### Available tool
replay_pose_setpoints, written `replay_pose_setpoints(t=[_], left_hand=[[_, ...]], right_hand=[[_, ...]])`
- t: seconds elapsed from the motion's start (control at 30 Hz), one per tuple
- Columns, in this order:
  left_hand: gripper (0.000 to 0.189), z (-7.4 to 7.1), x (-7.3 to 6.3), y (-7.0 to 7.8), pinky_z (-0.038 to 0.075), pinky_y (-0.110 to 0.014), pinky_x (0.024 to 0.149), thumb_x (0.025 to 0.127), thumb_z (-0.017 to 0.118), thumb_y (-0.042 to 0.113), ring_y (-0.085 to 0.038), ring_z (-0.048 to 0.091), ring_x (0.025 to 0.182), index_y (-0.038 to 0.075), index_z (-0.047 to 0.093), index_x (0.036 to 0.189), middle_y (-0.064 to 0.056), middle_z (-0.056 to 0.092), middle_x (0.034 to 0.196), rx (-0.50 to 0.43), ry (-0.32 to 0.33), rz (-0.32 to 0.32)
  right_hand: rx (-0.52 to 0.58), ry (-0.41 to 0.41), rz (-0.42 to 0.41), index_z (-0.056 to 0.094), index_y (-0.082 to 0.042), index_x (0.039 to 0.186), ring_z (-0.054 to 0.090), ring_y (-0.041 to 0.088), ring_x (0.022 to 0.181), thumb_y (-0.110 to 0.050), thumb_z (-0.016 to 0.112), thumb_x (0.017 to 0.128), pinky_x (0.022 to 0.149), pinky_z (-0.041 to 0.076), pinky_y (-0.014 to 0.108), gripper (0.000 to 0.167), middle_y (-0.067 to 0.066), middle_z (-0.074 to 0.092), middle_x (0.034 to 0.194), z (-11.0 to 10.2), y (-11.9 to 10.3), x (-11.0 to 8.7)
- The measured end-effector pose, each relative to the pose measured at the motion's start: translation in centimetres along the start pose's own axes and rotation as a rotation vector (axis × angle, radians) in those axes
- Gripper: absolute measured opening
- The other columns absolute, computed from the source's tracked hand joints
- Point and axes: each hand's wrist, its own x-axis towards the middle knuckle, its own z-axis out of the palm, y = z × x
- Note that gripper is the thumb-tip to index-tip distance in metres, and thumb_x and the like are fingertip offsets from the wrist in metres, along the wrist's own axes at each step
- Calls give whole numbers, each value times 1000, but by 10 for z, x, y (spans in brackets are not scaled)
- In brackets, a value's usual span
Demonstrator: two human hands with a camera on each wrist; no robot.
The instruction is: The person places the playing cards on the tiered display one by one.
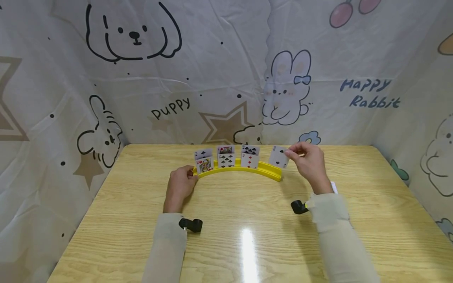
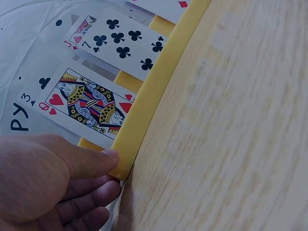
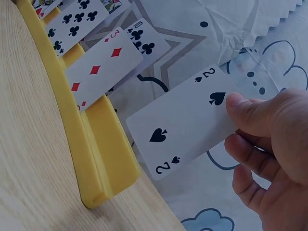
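Observation:
A curved yellow card rack (image 1: pixel 244 169) stands on the table. My left hand (image 1: pixel 180 184) grips its left end, with the thumb (image 2: pixel 98 161) on the front edge. Three cards face me in the front row: the queen of hearts (image 2: pixel 94 106), the seven of clubs (image 2: pixel 118 41) and the three of diamonds (image 3: pixel 103 70). Behind them show a three of clubs (image 1: pixel 203 153), a red jack (image 1: pixel 225 149) and a ten of clubs (image 3: pixel 149 45). My right hand (image 1: pixel 311 163) pinches a two of spades (image 3: pixel 185 125) by its upper corner, tilted close over the rack's right end.
Something white (image 1: pixel 334 187) lies on the table, mostly hidden by my right wrist. A printed cloth (image 1: pixel 219 67) hangs behind the table's (image 1: pixel 226 208) back edge. Black cameras (image 1: pixel 299 206) stick out from both sleeves.

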Motion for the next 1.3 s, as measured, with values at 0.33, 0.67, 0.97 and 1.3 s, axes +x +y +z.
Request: replay_pose_setpoints(t=[0.33, 0.67, 0.97, 1.3], left_hand=[[38, 1, 0, 1, 51, -42, 83, 93, 72, 11, -27, 63, 95, -2, 65, 128, -15, 68, 105, 4, 0, -8], [38, 2, -1, 1, 51, -41, 81, 93, 72, 12, -25, 62, 93, -1, 64, 129, -14, 67, 105, 5, -8, -19], [38, 3, 0, 0, 52, -41, 80, 93, 72, 12, -25, 63, 92, -1, 65, 128, -14, 68, 104, 7, 1, -12], [38, 1, 0, 0, 52, -42, 82, 93, 73, 12, -26, 63, 95, -1, 65, 128, -15, 68, 105, 4, 4, -17]], right_hand=[[21, 5, 13, 69, -2, 97, 57, 24, 91, -24, 72, 94, 76, 48, 35, 22, 11, 66, 98, 8, -2, 1], [28, 9, 27, 69, -3, 96, 57, 22, 89, -25, 72, 95, 77, 47, 36, 22, 10, 66, 97, 13, 0, -1], [12, -3, 42, 68, -4, 97, 56, 23, 91, -24, 71, 95, 78, 48, 35, 20, 9, 66, 99, 15, 1, -1], [-2, -66, 21, 68, -5, 97, 56, 25, 91, -22, 73, 94, 78, 49, 34, 18, 10, 66, 98, 20, 3, -5]])
